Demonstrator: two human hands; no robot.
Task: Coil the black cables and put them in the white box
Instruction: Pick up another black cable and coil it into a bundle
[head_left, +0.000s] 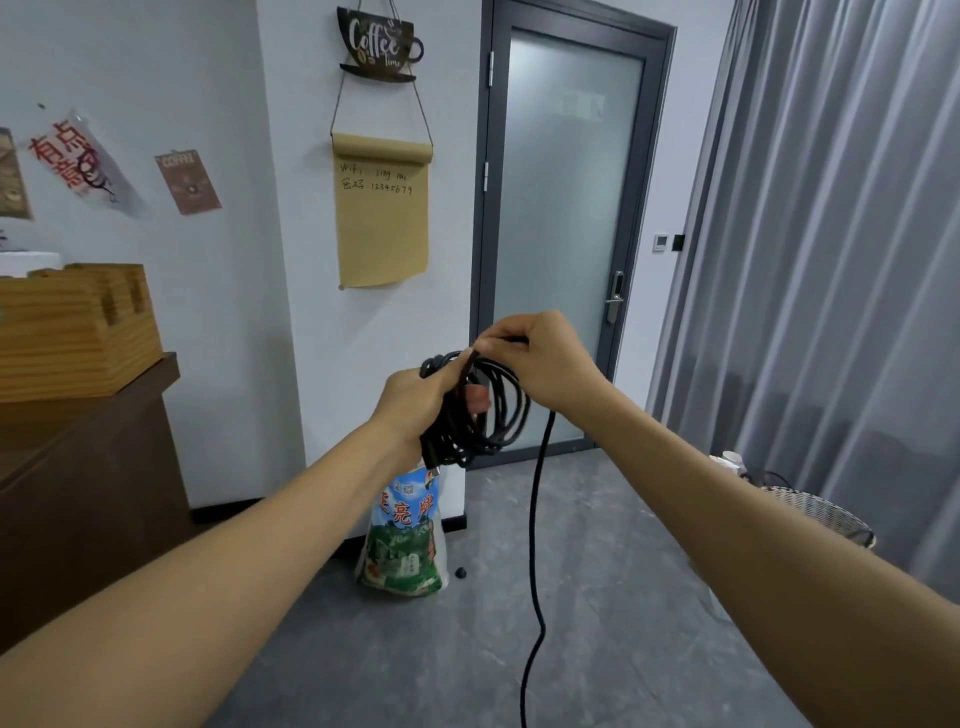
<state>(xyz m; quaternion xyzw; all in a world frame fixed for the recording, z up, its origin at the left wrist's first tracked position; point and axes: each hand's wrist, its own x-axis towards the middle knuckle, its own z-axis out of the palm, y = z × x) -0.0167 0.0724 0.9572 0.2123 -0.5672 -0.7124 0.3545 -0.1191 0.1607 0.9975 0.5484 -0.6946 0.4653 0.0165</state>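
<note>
A black cable (501, 410) is wound into several loops held up in front of me at chest height. My left hand (415, 400) grips the bundle of loops, fingers curled through them. My right hand (540, 364) pinches a strand of the same cable at the top of the coil. From under my right hand the loose tail of the cable (535, 545) hangs down to the floor and runs out of the bottom of the frame. No white box is in view.
A printed plastic bag (405, 535) stands on the grey floor against the wall. A dark counter (88, 467) with a wooden rack (72, 332) is at left. A wire basket (826, 514) sits at right by the grey curtain (831, 260). A frosted door (561, 234) is ahead.
</note>
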